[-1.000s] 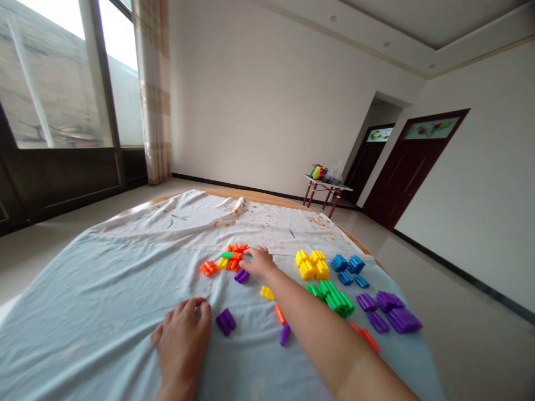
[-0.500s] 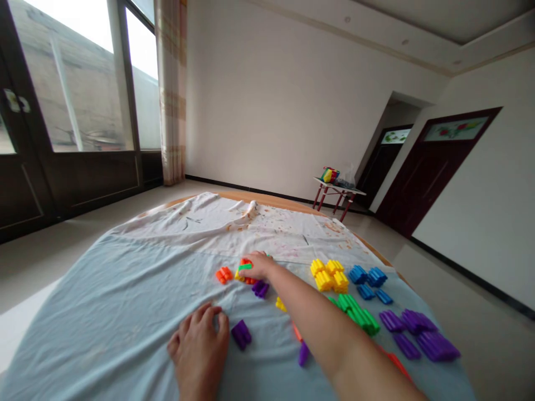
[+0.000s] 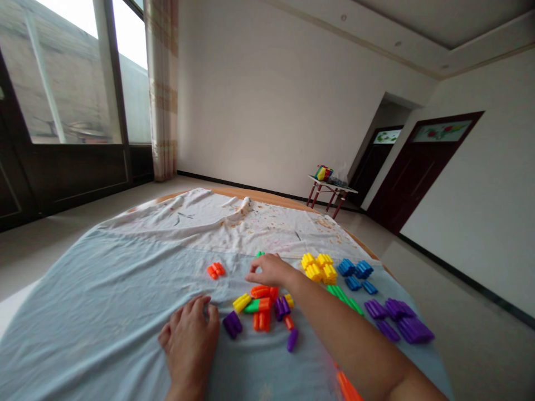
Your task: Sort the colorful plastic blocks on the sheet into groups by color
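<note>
My left hand (image 3: 192, 331) rests on the blue part of the cloth, fingers loosely bent and thumb apart, holding nothing. Just right of it lies a purple plastic block (image 3: 232, 324). My right hand (image 3: 271, 270) is over the cloth beyond a mixed pile, with a gap between thumb and curled fingers and nothing visible in it. In that pile are orange blocks (image 3: 261, 321), a yellow block (image 3: 242, 303), a green piece (image 3: 252, 306) and a purple block (image 3: 282, 307). A green block (image 3: 260, 254) shows behind my right hand. Left of that hand sits an orange block (image 3: 216, 270).
To the right stand sorted groups: yellow blocks (image 3: 319, 268), blue blocks (image 3: 355, 274), green blocks (image 3: 345, 299) and purple blocks (image 3: 400, 320). My right forearm partly covers orange pieces (image 3: 348, 385). A small side table (image 3: 334, 186) stands beyond the cloth-covered table (image 3: 104, 289).
The mixed pile has come nearer to me and spread beside the purple block. My right hand has come off these pieces and now sits beyond them. My left hand stays nearly in place.
</note>
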The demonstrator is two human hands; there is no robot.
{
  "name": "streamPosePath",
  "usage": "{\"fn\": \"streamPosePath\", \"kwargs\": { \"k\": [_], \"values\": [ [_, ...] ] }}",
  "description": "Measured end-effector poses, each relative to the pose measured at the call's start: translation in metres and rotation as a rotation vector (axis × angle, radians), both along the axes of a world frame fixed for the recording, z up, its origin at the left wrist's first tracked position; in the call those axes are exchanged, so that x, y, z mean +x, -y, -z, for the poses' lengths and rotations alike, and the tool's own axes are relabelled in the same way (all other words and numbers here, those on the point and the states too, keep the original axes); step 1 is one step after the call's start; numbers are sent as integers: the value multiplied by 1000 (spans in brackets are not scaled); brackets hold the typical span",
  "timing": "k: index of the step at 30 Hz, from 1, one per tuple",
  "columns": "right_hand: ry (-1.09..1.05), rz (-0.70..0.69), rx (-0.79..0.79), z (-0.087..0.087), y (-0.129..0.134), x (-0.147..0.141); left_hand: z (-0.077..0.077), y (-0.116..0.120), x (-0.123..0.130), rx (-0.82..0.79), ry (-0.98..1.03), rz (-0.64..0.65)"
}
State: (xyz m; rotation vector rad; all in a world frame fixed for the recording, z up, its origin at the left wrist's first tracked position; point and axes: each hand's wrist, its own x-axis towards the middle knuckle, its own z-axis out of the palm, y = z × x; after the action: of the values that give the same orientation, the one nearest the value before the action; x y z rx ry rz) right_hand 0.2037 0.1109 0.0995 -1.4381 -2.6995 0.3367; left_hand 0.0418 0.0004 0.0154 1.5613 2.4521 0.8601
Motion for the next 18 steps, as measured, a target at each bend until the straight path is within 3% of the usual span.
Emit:
{"fn": "streamPosePath", "kwargs": {
  "k": [4, 6, 9, 11, 14, 18],
  "values": [
    [-150, -119, 114, 31, -18, -59, 3, -1, -2, -7, 9, 15],
    [-101, -200, 118, 48, -26, -84, 4, -2, -3, -11, 11, 10],
    [11, -211, 66, 62, -32, -103, 6, -2, -4, -23, 15, 6],
    [61, -198, 45, 61, -31, -99, 6, -3, -5, -30, 27, 1],
    [111, -184, 5, 46, -24, -71, 6, -3, -4, -35, 26, -1],
    [52, -149, -239, 22, -19, -25, 4, -2, -2, -18, 2, -5]
  ]
}}
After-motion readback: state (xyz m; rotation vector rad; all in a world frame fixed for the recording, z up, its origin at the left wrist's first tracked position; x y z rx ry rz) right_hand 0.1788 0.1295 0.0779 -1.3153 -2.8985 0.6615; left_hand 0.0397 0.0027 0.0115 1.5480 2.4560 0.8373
